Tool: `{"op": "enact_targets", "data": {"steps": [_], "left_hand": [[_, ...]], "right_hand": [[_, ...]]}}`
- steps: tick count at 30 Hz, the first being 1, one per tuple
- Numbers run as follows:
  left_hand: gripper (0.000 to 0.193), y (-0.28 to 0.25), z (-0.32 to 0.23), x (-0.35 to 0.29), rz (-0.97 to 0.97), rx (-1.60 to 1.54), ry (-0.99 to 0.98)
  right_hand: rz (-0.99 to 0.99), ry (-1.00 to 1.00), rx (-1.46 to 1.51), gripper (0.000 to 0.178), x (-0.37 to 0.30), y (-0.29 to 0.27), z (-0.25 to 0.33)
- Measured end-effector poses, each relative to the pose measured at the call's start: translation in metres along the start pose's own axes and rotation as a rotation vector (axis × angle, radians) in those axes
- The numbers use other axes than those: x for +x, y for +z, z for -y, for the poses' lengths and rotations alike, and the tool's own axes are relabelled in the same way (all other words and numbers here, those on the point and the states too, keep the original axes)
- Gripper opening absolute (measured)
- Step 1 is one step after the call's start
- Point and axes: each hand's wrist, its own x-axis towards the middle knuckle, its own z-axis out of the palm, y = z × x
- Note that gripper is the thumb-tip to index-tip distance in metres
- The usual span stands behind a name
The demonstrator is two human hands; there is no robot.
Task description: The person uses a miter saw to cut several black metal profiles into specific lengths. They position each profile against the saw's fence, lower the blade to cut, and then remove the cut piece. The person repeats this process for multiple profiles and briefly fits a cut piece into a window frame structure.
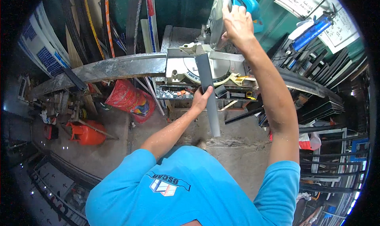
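A dark grey metal profile (209, 107) lies across the miter saw's table (221, 68), its near end sticking out toward me. My left hand (201, 98) is closed around the profile at about its middle, thumb on top. At the raised saw head, my right hand (238, 25) is closed on the miter saw beside its pale round blade guard (218, 18); the part under my palm is hidden. Just behind that hand is the saw's blue motor housing (247, 3). The blade itself cannot be made out.
A long metal support rail (118, 68) runs left from the saw. Below the saw is a shelf of small offcuts (178, 92). A red sack (130, 101) and an orange gas cylinder (88, 132) stand at left. A blue caulking gun (312, 32) and stacked profiles (320, 111) are at right.
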Motion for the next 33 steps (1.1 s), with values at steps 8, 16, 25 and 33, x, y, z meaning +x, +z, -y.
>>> {"op": "enact_targets", "data": {"steps": [8,16,25,33], "left_hand": [[0.063,0.012,0.025,0.011,0.032,0.094,0.015],[0.058,0.015,0.026,0.016,0.080,0.196,-0.029],[0.061,0.021,0.050,0.020,0.174,0.157,-0.081],[0.054,0.020,0.021,0.002,0.193,0.204,-0.208]], "right_hand": [[-0.242,-0.151,0.192,0.023,0.030,0.030,-0.033],[0.007,-0.285,-0.036,0.079,0.065,-0.006,-0.054],[0.607,0.372,0.775,0.087,0.123,-0.034,-0.097],[0.637,0.332,0.905,0.069,0.138,-0.002,-0.116]]}}
